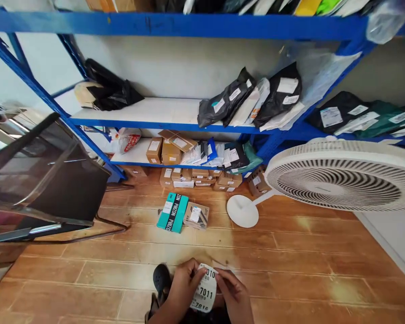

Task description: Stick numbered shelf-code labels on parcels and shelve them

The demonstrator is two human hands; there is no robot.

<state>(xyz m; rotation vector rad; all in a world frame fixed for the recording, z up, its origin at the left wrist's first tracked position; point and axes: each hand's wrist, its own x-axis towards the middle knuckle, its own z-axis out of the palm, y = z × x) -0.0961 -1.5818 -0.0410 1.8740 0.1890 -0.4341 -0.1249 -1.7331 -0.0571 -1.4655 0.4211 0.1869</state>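
Label strip [205, 292], white, black-numbered, pinched by left hand [183, 285] and right hand [235, 293] near its top

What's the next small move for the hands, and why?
Probably have the right hand peel the top label, showing 010, off the label strip: it pinches the strip's upper right edge, while the left hand grips the opposite side.

Black, round-toed clog [161, 279]; dark lower clothing [205, 318]; bare hands [186, 284]; uncovered forearms [171, 308]
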